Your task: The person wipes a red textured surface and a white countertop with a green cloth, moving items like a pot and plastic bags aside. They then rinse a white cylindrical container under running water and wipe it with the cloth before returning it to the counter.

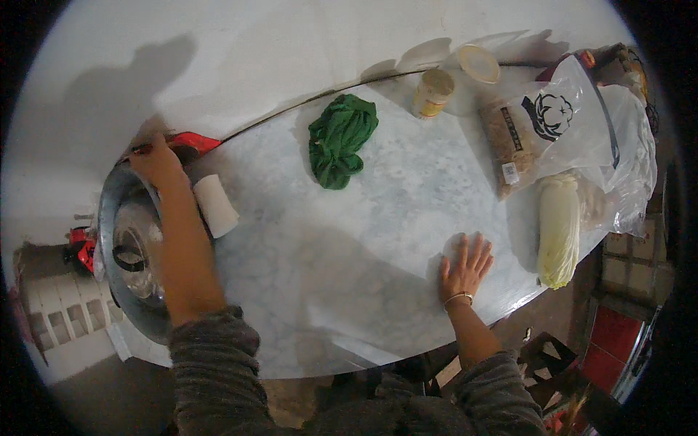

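My left hand reaches to the far left, against a red plastic packet by the wall. Its fingers are blurred, so I cannot tell whether they grip the packet. Under that forearm stands a large metal pot with a glass lid, partly hidden. A white paper roll lies just right of the forearm. My right hand rests palm down on the marble-patterned tabletop, fingers spread, holding nothing. A crumpled green cloth lies near the back edge.
At the back stand a glass jar and a round lid leaning by the wall. To the right are a packaged brown food bag, a white plastic bag and a napa cabbage. A white rack stands left, below the table.
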`<state>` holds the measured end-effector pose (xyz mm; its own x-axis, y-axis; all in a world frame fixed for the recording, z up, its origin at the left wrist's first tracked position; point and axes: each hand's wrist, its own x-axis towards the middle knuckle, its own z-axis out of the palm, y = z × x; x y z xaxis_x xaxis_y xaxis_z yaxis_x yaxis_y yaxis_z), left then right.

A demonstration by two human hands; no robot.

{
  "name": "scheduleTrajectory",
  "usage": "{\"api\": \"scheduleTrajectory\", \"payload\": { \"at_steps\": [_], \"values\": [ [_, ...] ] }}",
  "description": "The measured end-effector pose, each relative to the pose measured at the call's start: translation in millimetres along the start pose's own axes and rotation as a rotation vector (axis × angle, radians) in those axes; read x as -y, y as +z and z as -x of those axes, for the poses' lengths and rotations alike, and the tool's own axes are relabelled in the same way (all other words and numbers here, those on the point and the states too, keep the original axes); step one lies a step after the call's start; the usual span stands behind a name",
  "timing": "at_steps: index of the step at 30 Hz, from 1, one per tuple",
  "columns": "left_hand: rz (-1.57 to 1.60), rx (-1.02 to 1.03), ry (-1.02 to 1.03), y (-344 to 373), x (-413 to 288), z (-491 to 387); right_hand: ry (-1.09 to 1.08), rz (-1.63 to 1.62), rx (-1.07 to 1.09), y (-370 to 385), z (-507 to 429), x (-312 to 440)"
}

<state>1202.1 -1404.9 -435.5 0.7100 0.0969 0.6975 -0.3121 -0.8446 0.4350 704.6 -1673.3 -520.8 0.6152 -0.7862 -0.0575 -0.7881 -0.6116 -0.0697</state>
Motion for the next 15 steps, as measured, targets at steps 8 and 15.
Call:
{"api": "scheduleTrajectory", "payload": {
  "at_steps": [8,15],
  "values": [
    [0.232,0.717,0.213,7,-209,205,-0.018,0.018,-0.002,6,1,-2],
    [0.355,0.56,0.16,29,-147,174,0.017,-0.008,0.061,-1,-1,0]
  ]
}}
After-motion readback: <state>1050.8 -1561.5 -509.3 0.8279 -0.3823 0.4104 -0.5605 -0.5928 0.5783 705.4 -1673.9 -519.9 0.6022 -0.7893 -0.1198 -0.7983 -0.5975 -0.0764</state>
